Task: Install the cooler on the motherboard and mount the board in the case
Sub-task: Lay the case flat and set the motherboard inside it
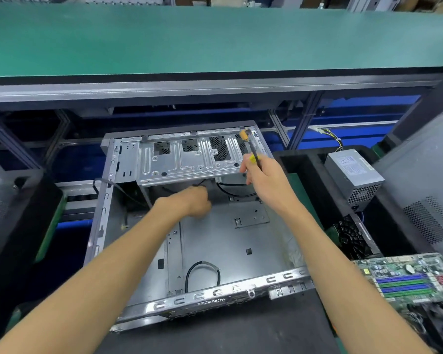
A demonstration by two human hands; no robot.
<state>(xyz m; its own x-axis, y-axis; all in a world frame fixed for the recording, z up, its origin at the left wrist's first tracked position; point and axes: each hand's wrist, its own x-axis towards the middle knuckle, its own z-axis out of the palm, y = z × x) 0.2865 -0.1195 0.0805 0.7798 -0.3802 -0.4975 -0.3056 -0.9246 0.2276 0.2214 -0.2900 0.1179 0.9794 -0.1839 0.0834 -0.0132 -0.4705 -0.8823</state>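
Two bare forearms reach forward over the black counter (pixel 215 335) into the open case (pixel 223 238), a box of dull grey stamped sheet metal with a shiny slotted near rim. The left hand (pixel 192 201) sits deep inside, under the perforated drive cage (pixel 189 157), fingers curled; blur hides whether that grip holds anything. The right hand (pixel 261 177) grips a thin black cable (pixel 253 149) with yellow-orange ends, raised against the cage's right end. The motherboard (pixel 404 279), green with blue slots, lies on the counter well right of both hands, outside the case. A black ribbed cooler fan (pixel 351 238) sits just behind it, near a grey power supply (pixel 353 175).
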